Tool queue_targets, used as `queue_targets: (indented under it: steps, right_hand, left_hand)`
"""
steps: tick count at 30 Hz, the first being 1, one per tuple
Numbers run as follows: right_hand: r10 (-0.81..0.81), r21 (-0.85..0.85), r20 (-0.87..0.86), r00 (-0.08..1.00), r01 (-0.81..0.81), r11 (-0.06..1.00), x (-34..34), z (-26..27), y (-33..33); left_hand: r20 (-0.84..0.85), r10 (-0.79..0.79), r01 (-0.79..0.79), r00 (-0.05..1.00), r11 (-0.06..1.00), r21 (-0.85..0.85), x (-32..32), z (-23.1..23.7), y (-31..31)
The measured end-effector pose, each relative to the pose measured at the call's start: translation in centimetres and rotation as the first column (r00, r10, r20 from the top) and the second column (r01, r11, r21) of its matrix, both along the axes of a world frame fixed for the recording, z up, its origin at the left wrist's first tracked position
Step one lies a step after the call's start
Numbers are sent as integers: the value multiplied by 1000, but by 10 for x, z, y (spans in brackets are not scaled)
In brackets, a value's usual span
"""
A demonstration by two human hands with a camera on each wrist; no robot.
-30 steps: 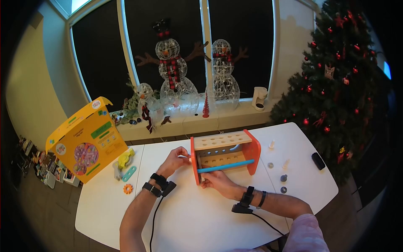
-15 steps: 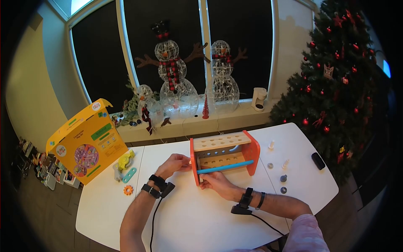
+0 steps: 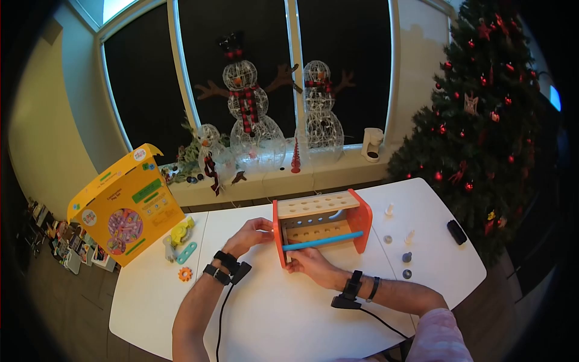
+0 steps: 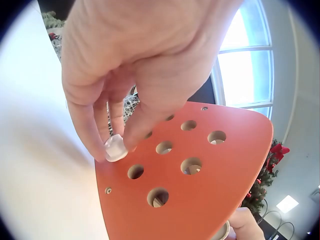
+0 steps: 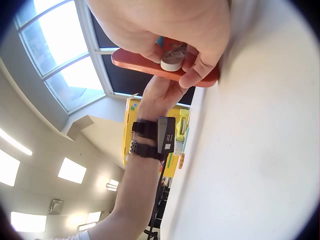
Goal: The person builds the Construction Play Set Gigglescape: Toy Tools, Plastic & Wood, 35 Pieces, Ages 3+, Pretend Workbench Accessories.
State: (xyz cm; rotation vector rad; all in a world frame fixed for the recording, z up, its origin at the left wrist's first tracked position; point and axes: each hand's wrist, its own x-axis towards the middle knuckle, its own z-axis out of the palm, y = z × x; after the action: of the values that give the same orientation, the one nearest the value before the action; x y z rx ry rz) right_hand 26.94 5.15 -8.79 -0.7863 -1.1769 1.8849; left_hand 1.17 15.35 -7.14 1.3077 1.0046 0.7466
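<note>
A wooden toolbox (image 3: 319,204) with red end panels and a blue crossbar stands on the table. My left hand (image 3: 248,236) is at the outer face of its left red panel (image 4: 200,200), which is drilled with several round holes. Between thumb and fingers it pinches a white plastic bolt (image 4: 116,148) against that panel; the bolt's far end is hidden. My right hand (image 3: 316,266) reaches under the blue crossbar (image 3: 324,240) to the panel's inner side. There its thumb and fingers grip a grey piece with a pale rounded end (image 5: 172,62), mostly covered by the hand.
White bolts (image 3: 410,237), grey nuts (image 3: 407,274) and a black object (image 3: 456,231) lie at right on the table (image 3: 271,320). At left are an orange gear (image 3: 184,274), a teal strip (image 3: 186,253), a yellow-green toy piece (image 3: 182,231) and a yellow box (image 3: 129,208).
My left hand has shifted slightly right and down, its fingers now closer against the red panel. The right hand and the toolbox have hardly moved.
</note>
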Motion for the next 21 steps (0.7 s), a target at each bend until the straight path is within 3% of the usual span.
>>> queue_targets:
  steps: [1, 2, 4, 8, 10, 11, 13, 14, 16, 17, 19, 21]
  right_hand:
    - [5, 2, -9, 1000, -5, 1000, 0, 1, -1]
    - [5, 5, -8, 1000, -5, 1000, 1, 1, 0]
    - [28, 5, -6, 1000, -28, 1000, 2, -3, 2]
    - [27, -1, 1, 1000, -27, 1000, 1, -4, 3]
    - [24, -8, -6, 1000, -24, 1000, 1, -1, 2]
    - [22, -8, -7, 1000, -22, 1000, 2, -1, 2]
    - [27, -14, 4, 1000, -27, 1000, 2, -1, 1]
    - [26, -17, 4, 1000, -26, 1000, 2, -2, 0]
    - [12, -10, -7, 1000, -13, 1000, 1, -1, 1]
    - [14, -9, -6, 1000, -14, 1000, 1, -1, 1]
    - [15, -15, -3, 1000, -15, 1000, 1, 0, 1]
    - [18, -15, -3, 1000, -18, 1000, 1, 0, 1]
  left_hand:
    - [10, -6, 5, 1000, 994, 108, 2, 6, -6]
    - [10, -6, 5, 1000, 994, 111, 1, 3, -2]
    - [7, 76, -76, 997, 997, -8, 0, -2, 6]
    - [-68, 84, -92, 994, 989, -119, 1, -1, 5]
    - [-21, 46, -43, 999, 987, 156, 1, -6, 5]
    - [-22, 44, -40, 999, 987, 156, 0, -8, 8]
    - [-31, 134, -130, 990, 986, 103, 0, -6, 10]
    - [-32, 134, -130, 991, 986, 100, 1, -3, 8]
    - [-84, 52, -62, 995, 991, -117, 2, 3, 4]
    - [-82, 54, -63, 995, 991, -116, 3, 3, 2]
    - [-24, 31, -27, 999, 992, 126, 5, 0, -3]
    - [22, 50, -52, 999, 994, 100, -1, -13, 9]
